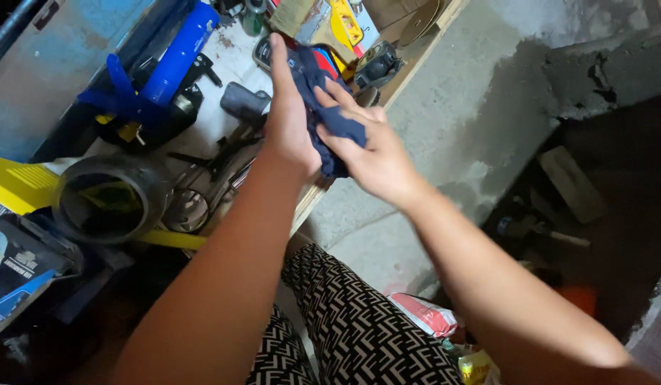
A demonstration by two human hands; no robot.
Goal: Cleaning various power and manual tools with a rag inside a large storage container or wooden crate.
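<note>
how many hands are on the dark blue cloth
2. The left hand lies flat under and behind the dark blue cloth, fingers pointing up. The right hand presses on it from the right, fingers across the cloth. No other hands show.

Dark blue cloth (330, 114), soft & matt, creased betw left hand (291, 121) & right hand (377, 160); glossy blue plastic tube (179, 53); rough matt concrete floor (458, 107); dull grey metal ring (109, 199); woven b/w patterned fabric trousers (359, 321)
</note>
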